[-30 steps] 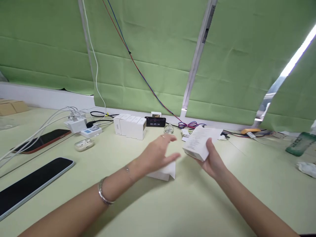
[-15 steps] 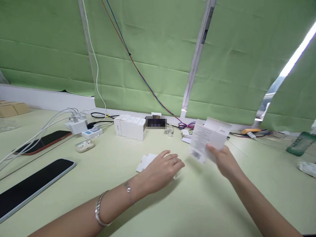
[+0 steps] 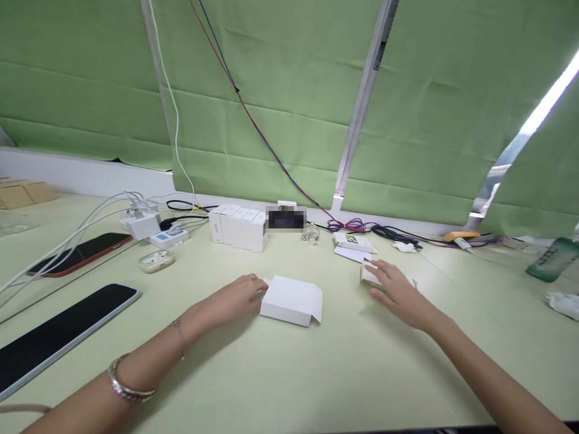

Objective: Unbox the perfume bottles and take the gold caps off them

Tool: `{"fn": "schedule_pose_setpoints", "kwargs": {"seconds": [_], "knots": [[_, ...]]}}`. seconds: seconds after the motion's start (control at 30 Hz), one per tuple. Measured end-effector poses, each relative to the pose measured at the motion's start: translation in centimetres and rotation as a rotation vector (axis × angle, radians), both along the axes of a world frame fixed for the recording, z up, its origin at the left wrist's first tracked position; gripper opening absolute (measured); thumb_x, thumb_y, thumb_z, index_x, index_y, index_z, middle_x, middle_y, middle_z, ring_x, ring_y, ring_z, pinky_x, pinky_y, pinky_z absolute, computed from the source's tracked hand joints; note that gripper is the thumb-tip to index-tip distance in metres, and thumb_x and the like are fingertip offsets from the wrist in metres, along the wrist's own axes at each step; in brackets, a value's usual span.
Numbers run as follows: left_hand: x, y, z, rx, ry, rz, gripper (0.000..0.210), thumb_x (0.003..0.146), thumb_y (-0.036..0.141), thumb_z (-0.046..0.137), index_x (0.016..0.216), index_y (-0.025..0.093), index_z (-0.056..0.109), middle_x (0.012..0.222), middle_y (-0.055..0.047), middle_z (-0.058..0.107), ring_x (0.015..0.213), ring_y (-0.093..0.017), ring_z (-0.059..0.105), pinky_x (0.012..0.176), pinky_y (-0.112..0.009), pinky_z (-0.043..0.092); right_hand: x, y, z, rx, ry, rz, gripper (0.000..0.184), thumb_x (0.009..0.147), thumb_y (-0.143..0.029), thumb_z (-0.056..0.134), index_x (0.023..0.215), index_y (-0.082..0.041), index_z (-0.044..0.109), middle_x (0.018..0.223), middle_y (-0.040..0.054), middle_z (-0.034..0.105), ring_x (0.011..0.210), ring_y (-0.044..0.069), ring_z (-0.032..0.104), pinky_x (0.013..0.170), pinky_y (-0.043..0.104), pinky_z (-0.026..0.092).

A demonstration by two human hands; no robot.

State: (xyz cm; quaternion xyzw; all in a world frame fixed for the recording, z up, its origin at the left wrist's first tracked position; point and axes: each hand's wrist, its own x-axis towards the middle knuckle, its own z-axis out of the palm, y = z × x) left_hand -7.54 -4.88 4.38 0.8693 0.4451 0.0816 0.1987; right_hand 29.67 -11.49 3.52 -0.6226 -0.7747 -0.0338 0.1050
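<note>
The right hand [image 3: 400, 295], loosely spread over a carton [image 3: 369, 277], and left hand [image 3: 239, 295], half-curled at a white box [image 3: 289, 296], both grips unclear, could crease either by overpressing.

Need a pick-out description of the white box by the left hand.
On the pale green table, find the braceleted left hand. The white box lies flat at its fingertips. Unlike the upright row of white boxes behind, it has a flap jutting from its right end.

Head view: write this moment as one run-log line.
left hand: at left end of white box; right hand: over white carton; white box: on table, flap out at right
</note>
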Motion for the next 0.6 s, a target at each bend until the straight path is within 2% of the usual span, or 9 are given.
{"fn": "schedule_pose_setpoints", "kwargs": {"seconds": [0.1,0.2,0.27,0.4,0.6], "knots": [[1.2,0.8,-0.7,-0.042,-0.054,0.009,0.040,0.077,0.035,0.046,0.115,0.031,0.054,0.109,-0.004,0.053,0.108,-0.024,0.045,0.088,-0.031,0.039,-6.0,0.6,1.6,-0.168,0.148,0.202,0.067,0.082,-0.061,0.032,0.137,-0.024,0.025,0.145,0.0075,0.022,0.132,0.023,0.022,0.106,0.041,0.025],[2.6,0.9,-1.4,-0.058,-0.070,0.017,0.036,0.075,0.036,0.048,0.109,0.030,0.059,0.101,-0.004,0.052,0.103,-0.025,0.046,0.086,-0.033,0.039,-10.9,1.6,1.1,-0.350,0.177,0.375,0.090,0.071,-0.069,0.045,0.141,-0.022,0.014,0.146,0.0119,0.017,0.132,0.029,0.019,0.105,0.044,0.023],[3.4,0.6,-2.0,-0.040,-0.071,0.022,0.030,0.076,0.035,0.047,0.100,0.028,0.062,0.095,-0.004,0.052,0.097,-0.024,0.048,0.084,-0.035,0.039,-12.7,2.3,0.3,-0.373,0.150,0.397,0.087,0.072,-0.066,0.047,0.141,-0.025,0.013,0.146,0.0132,0.017,0.130,0.033,0.020,0.102,0.049,0.022],[3.7,0.1,-2.5,0.033,-0.041,0.069,0.022,0.075,0.034,0.046,0.086,0.025,0.062,0.086,-0.004,0.052,0.091,-0.024,0.049,0.081,-0.038,0.038,-12.8,2.7,-0.5,-0.316,0.098,0.387,0.068,0.079,-0.054,0.046,0.138,-0.032,0.021,0.136,0.0120,0.030,0.120,0.031,0.031,0.097,0.049,0.027],[0.7,0.8,-1.3,0.040,0.062,0.167,0.026,0.077,0.040,0.043,0.092,0.027,0.060,0.095,-0.005,0.054,0.098,-0.026,0.048,0.083,-0.040,0.036,-8.6,1.4,0.3,-0.390,0.098,0.310,0.064,0.079,-0.048,0.049,0.136,-0.035,0.024,0.126,0.0095,0.036,0.113,0.029,0.037,0.094,0.045,0.032]]}}
